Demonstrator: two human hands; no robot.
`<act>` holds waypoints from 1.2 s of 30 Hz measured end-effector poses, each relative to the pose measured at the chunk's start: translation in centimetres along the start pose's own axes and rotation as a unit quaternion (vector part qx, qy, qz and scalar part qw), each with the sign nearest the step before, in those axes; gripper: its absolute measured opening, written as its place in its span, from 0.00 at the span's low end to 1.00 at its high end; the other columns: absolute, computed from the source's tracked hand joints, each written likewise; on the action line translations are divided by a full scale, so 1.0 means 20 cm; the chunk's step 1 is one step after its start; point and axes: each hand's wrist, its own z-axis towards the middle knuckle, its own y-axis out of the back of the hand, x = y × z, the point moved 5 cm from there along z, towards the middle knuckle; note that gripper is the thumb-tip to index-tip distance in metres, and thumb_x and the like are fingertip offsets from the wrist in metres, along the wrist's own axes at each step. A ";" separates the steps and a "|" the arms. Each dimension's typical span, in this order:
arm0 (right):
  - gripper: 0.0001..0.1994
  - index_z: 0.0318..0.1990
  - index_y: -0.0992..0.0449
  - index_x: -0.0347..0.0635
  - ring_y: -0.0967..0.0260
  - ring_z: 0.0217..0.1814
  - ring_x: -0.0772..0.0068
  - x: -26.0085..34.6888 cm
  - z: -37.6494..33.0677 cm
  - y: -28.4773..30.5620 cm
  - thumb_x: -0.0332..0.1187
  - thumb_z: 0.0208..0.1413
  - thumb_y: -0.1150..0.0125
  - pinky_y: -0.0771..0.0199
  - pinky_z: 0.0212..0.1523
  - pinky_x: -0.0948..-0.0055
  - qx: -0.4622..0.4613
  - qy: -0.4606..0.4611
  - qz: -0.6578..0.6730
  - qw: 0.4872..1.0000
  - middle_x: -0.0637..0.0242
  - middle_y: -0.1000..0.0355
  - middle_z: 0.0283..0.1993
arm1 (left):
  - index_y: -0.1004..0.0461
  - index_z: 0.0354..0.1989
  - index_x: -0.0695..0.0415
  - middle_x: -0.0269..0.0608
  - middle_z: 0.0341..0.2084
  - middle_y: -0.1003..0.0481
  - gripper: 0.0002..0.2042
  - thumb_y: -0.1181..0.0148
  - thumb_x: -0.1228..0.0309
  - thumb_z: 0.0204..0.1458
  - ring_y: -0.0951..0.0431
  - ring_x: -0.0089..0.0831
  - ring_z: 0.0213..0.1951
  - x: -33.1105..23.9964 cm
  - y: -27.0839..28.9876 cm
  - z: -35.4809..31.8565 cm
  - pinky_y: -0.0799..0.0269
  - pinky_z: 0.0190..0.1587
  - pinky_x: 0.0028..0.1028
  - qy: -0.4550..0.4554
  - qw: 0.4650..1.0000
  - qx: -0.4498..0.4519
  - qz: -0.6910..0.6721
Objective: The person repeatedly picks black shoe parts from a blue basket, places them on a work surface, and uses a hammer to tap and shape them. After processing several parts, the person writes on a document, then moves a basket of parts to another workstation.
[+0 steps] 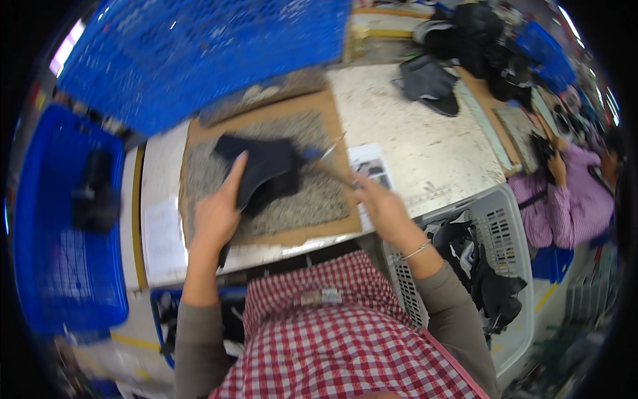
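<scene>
Viewpoint: looking down from the person's head at a workbench (pixel 425 143); a red-and-white checked apron fills the lower middle.
Left hand: the left hand (pixel 216 213) lies flat, fingers together and thumb stretched upward, pressing down on a dark shoe piece (pixel 262 169).
Dark shoe piece: black, folded material lying on a grey speckled pad (pixel 312 199) in the middle of the bench, just in front of the person.
Pad: it sits on a brown board (pixel 312 234) that shows around its edges.
Right hand: the right hand (pixel 382 203) is closed around the handle of a thin tool (pixel 325 163), fingers pinching it; the blue-tinted tip touches the right edge of the dark piece.
Tool type: too blurred to tell whether it is a brush or a blade.
Doing it well: judging from the pose, the flat palm should hold the piece firmly so it cannot slide, with fingers kept away from the tool tip, and strokes should be short and follow the edge.
Left side: a blue crate (pixel 60 266) with a dark object inside; another blue crate (pixel 199 53) tilts above the bench.
Right side: a white basket (pixel 512 226) holding more dark pieces, just beside the person's right elbow.
Far right: another person in a pink striped sleeve (pixel 571 199) works at the same bench, well apart.
</scene>
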 end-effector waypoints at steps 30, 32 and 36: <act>0.13 0.41 0.31 0.36 0.26 0.23 0.39 0.19 0.27 -0.17 0.39 0.69 0.43 0.28 0.22 0.50 0.115 -0.010 -0.260 0.959 0.46 0.27 0.21 | 0.49 0.76 0.21 0.41 0.74 0.39 0.30 0.47 0.55 0.68 0.39 0.50 0.73 0.17 -0.29 0.11 0.39 0.72 0.45 0.094 0.944 0.070 -0.309; 0.13 0.40 0.31 0.36 0.26 0.23 0.40 0.24 0.25 -0.18 0.39 0.68 0.42 0.28 0.22 0.51 0.099 0.023 -0.204 0.974 0.46 0.27 0.21 | 0.50 0.77 0.21 0.41 0.73 0.39 0.30 0.47 0.55 0.68 0.39 0.50 0.72 0.17 -0.29 0.11 0.39 0.72 0.45 0.085 0.945 0.049 -0.313; 0.13 0.40 0.31 0.36 0.25 0.23 0.42 0.27 0.22 -0.26 0.38 0.67 0.41 0.27 0.22 0.52 0.152 0.098 -0.214 0.960 0.48 0.26 0.22 | 0.52 0.76 0.19 0.46 0.67 0.30 0.31 0.47 0.52 0.67 0.27 0.55 0.63 0.17 -0.29 0.11 0.30 0.65 0.46 0.039 0.955 0.013 -0.294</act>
